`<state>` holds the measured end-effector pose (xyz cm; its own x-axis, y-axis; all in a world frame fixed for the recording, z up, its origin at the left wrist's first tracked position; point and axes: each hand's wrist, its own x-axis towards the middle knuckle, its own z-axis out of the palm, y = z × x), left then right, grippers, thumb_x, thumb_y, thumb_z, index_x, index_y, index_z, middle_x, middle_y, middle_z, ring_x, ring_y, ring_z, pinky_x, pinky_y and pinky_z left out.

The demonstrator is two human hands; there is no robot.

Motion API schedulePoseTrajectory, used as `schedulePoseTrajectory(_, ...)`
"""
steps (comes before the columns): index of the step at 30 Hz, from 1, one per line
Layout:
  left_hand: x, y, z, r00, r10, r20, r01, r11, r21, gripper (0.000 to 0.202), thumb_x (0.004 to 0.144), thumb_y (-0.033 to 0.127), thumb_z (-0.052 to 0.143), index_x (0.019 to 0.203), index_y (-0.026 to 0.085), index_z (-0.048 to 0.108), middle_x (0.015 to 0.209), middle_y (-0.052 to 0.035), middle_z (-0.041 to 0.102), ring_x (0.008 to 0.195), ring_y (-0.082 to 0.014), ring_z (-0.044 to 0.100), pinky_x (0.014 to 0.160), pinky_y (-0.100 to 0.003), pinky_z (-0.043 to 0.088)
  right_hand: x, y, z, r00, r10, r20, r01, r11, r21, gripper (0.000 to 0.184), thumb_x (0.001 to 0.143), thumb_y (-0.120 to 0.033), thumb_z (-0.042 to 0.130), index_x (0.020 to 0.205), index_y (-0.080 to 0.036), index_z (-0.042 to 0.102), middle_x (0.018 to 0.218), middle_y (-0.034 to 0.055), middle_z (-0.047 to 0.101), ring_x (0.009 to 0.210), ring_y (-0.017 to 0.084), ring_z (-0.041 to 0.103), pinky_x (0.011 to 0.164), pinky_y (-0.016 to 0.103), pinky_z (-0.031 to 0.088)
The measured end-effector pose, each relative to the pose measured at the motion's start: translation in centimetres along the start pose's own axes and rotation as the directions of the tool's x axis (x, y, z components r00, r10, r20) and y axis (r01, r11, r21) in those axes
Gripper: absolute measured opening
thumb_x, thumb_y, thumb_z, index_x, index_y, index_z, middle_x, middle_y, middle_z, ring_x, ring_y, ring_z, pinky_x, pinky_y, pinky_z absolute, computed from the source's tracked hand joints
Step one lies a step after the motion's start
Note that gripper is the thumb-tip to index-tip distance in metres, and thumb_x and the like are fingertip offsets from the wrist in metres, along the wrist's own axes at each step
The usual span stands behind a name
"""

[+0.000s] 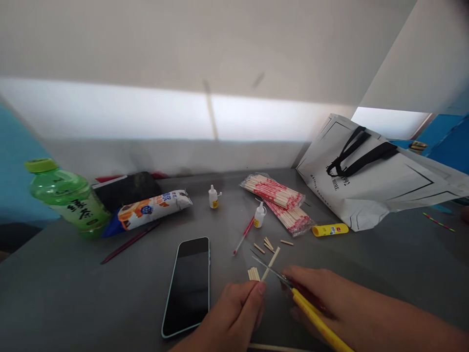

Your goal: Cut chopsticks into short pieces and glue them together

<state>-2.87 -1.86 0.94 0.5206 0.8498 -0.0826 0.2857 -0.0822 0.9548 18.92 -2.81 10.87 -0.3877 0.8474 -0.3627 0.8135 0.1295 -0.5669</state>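
Observation:
My left hand (pixel 234 313) is closed in a pinch on a thin wooden stick (pixel 271 262) that points up and away from me. My right hand (pixel 322 298) is wrapped round yellow-handled cutters (pixel 311 313) whose thin metal blades (pixel 267 269) cross the stick. A small stack of short cut stick pieces (pixel 253 274) lies just above my left thumb. A few more short pieces (pixel 269 244) are scattered a little farther off on the grey table (pixel 110 293).
A black phone (pixel 188 286) lies left of my hands. Farther back are two small glue bottles (pixel 213 197), (pixel 259 216), a red pen (pixel 244 236), bundled sticks in plastic (pixel 278 195), a yellow glue stick (pixel 330 229), a white tote bag (pixel 370 181), a snack packet (pixel 154 209) and a green bottle (pixel 68 195).

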Motion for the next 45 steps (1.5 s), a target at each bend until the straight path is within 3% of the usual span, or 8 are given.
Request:
schedulePoseTrajectory(8,0.4,0.1,0.0,1.0,-0.005,0.018,0.005,1.0,0.006,0.053,0.106,0.049,0.03,0.062,0.023,0.042,0.057,0.0053,0.041,0.056,-0.0136,0.042,0.059,-0.026,0.034,1.1,0.2,-1.5,0.974,0.033,0.226,-0.07,0.985,0.158,0.031,0.09,-0.053,0.069,0.106,-0.027,0.062,0.093,-0.0026,0.064,0.082,0.019,0.056,0.074,0.029,0.047)
schedulePoseTrajectory(13,0.2,0.5,0.0,0.999,0.0,-0.034,0.001,0.999,0.037,0.051,0.106,0.047,0.029,0.062,0.024,0.041,0.061,0.0037,0.043,0.06,-0.0151,0.045,0.064,-0.027,0.036,0.9,-0.8,-1.1,0.987,0.014,0.161,-0.046,0.979,0.199,0.026,0.091,-0.045,0.069,0.107,-0.025,0.065,0.099,-0.0003,0.068,0.086,0.02,0.058,0.078,0.029,0.047)
schedulePoseTrajectory(17,0.4,-0.1,0.0,1.0,0.001,-0.006,0.0,0.999,0.036,0.051,0.105,0.048,0.031,0.062,0.024,0.042,0.059,0.0037,0.044,0.058,-0.015,0.045,0.063,-0.027,0.036,1.0,-1.1,-0.6,0.994,0.012,0.105,-0.028,0.989,0.146,0.014,0.09,-0.035,0.067,0.095,-0.023,0.062,0.094,0.0,0.066,0.082,0.019,0.055,0.071,0.027,0.045)
schedulePoseTrajectory(23,0.5,-0.5,0.3,0.999,-0.041,-0.022,0.04,0.997,-0.066,0.053,0.105,0.054,0.032,0.062,0.024,0.038,0.055,0.0066,0.035,0.053,-0.0135,0.035,0.056,-0.027,0.032,1.5,-0.5,-0.3,0.993,-0.012,0.12,-0.007,0.988,0.154,0.011,0.091,-0.031,0.061,0.088,-0.025,0.053,0.075,-0.0072,0.052,0.066,0.014,0.042,0.061,0.026,0.039)
schedulePoseTrajectory(29,0.1,-0.3,0.7,0.996,-0.079,-0.035,0.074,0.99,-0.118,0.051,0.104,0.057,0.034,0.065,0.024,0.04,0.059,0.0063,0.036,0.055,-0.0136,0.032,0.054,-0.025,0.031,1.3,0.0,-1.1,0.974,0.078,0.213,-0.096,0.993,0.075,0.019,0.087,-0.038,0.068,0.096,-0.027,0.055,0.08,-0.006,0.059,0.071,0.017,0.051,0.062,0.027,0.039)
schedulePoseTrajectory(35,0.2,-0.2,0.7,0.995,-0.088,-0.04,0.081,0.986,-0.149,0.054,0.102,0.062,0.035,0.064,0.024,0.042,0.061,0.0052,0.037,0.058,-0.0143,0.035,0.054,-0.025,0.033,1.4,0.0,-1.0,0.969,0.068,0.237,-0.106,0.983,0.15,0.031,0.083,-0.043,0.074,0.106,-0.027,0.058,0.085,-0.0045,0.061,0.077,0.019,0.055,0.066,0.027,0.043)
schedulePoseTrajectory(40,0.0,-0.1,0.9,0.994,-0.077,-0.074,0.057,0.968,-0.243,0.053,0.101,0.064,0.039,0.066,0.024,0.045,0.063,0.005,0.037,0.057,-0.0142,0.034,0.052,-0.025,0.031,1.5,0.1,0.0,0.987,0.012,0.16,-0.044,0.979,0.2,0.013,0.089,-0.029,0.065,0.097,-0.026,0.056,0.079,-0.0065,0.053,0.07,0.015,0.045,0.062,0.026,0.04)
schedulePoseTrajectory(45,-0.1,-0.1,0.6,0.989,-0.131,0.062,0.143,0.943,-0.301,0.055,0.099,0.067,0.042,0.066,0.024,0.045,0.057,0.0071,0.035,0.054,-0.0134,0.029,0.052,-0.027,0.027,1.3,0.7,0.1,0.991,-0.072,0.115,0.048,0.978,0.202,0.013,0.091,-0.022,0.06,0.084,-0.025,0.049,0.074,-0.007,0.045,0.067,0.014,0.037,0.056,0.025,0.033)
